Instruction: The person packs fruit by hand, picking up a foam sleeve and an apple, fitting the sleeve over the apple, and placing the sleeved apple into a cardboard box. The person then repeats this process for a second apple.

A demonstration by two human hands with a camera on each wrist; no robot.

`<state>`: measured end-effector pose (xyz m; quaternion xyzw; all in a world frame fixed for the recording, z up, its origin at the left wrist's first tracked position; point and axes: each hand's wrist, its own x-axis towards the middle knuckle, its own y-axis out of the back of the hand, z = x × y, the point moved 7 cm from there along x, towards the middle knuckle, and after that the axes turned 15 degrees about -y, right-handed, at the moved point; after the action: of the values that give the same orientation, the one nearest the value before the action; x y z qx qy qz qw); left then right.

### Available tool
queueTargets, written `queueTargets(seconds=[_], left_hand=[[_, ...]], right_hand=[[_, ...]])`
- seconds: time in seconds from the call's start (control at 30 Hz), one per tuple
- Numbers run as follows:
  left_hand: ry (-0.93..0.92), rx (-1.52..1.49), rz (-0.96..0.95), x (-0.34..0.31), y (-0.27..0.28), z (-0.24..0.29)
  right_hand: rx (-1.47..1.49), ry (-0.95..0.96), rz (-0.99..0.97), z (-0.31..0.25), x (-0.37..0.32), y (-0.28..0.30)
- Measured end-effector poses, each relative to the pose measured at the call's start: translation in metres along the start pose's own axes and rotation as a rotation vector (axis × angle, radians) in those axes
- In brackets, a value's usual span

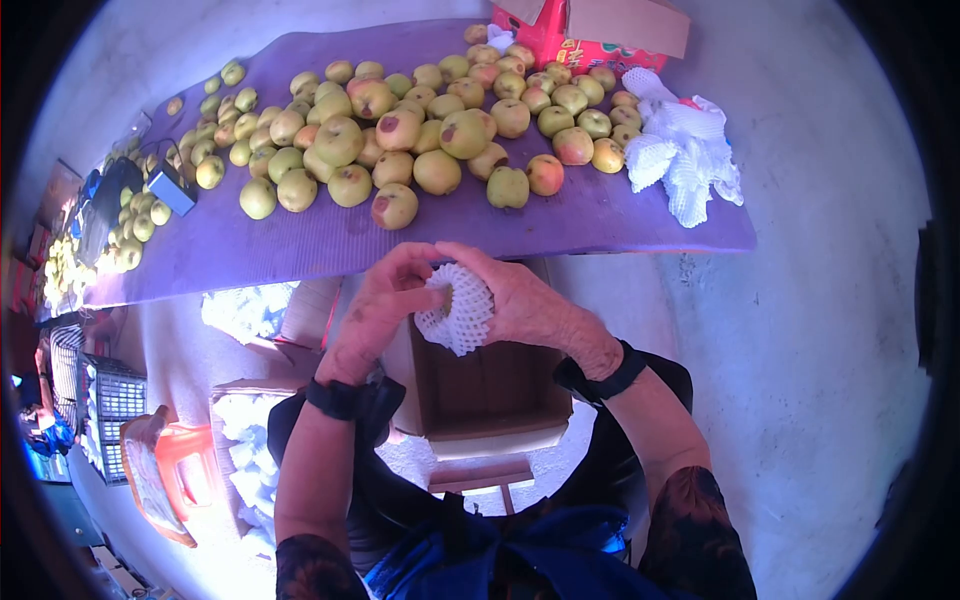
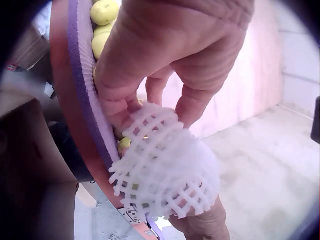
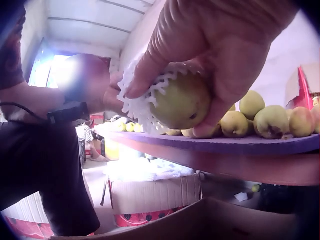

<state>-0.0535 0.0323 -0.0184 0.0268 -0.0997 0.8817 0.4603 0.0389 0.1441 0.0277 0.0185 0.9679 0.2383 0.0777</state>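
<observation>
Both hands meet over the near edge of the table, around an apple [image 3: 182,102] partly covered by a white foam net sleeve [image 1: 465,318]. In the right wrist view, my right hand [image 3: 215,50] grips the apple, thumb over the net and fingers on the far side. The bare green end of the apple, with a small dark spot, faces that camera. My left hand [image 2: 170,55] pinches the rim of the net in the left wrist view. The net hides most of the apple in the head view, where my left hand's thumb lies at its opening.
Many apples [image 1: 340,140], some with brown patches, cover the purple table [image 1: 560,225]. White foam nets [image 1: 685,150] lie at its right end beside a red box [image 1: 610,55]. Below the hands stands a cardboard box [image 1: 490,395]; an orange stool [image 1: 185,455] is at left.
</observation>
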Motion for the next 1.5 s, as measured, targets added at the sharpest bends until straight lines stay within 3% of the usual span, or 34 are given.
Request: queueTargets(seconds=[0.1, 0.17, 0.27, 0.4, 0.47, 0.57, 0.7, 0.77, 0.8, 0.87, 1.0, 1.07, 1.2, 1.37, 1.5], left_hand=[[-0.092, -0.033, 0.047, 0.0, 0.004, 0.005], [0.004, -0.155, 0.183, -0.002, 0.007, 0.008], [-0.021, -0.221, 0.329, -0.003, 0.018, -0.003], [0.027, -0.076, 0.307, -0.01, 0.027, -0.019], [0.022, 0.255, -0.027, -0.008, 0.012, -0.02], [-0.145, 0.159, -0.069, -0.007, -0.023, 0.007], [-0.178, 0.001, 0.023, -0.005, -0.024, 0.015], [-0.137, 0.408, -0.07, -0.002, -0.025, 0.017], [-0.135, 0.406, -0.073, -0.001, -0.029, 0.012], [-0.261, -0.003, 0.186, 0.002, -0.028, 0.004], [-0.267, 0.006, 0.233, 0.001, -0.036, 0.015], [-0.233, 0.288, 0.269, 0.001, -0.031, 0.013], [-0.292, 0.264, 0.327, 0.007, -0.018, 0.004], [-0.215, -0.411, 0.652, 0.002, 0.006, -0.017], [-0.048, -0.53, 0.578, 0.0, 0.01, -0.049]], right_hand=[[-0.016, 0.034, 0.015, 0.004, 0.001, -0.001], [-0.214, 0.093, 0.217, 0.015, 0.003, 0.002], [-0.259, 0.033, 0.319, 0.023, 0.007, 0.009], [-0.069, -0.07, 0.351, 0.023, 0.009, 0.023], [0.109, -0.168, 0.382, 0.029, 0.007, 0.03], [0.107, -0.148, 0.292, 0.024, 0.007, 0.027], [0.145, -0.104, 0.216, 0.021, 0.007, 0.028], [0.041, -0.08, 0.198, 0.018, 0.005, 0.023], [0.042, -0.084, 0.199, 0.018, 0.004, 0.02], [-0.011, -0.074, 0.144, 0.018, 0.005, 0.009], [-0.153, -0.093, 0.14, 0.027, 0.006, -0.001], [-0.136, -0.131, 0.108, 0.034, 0.008, -0.003], [-0.17, -0.104, 0.151, 0.029, 0.004, 0.001], [0.006, -0.109, 0.297, 0.022, 0.0, 0.022], [0.17, -0.062, 0.365, 0.02, -0.001, 0.03]])
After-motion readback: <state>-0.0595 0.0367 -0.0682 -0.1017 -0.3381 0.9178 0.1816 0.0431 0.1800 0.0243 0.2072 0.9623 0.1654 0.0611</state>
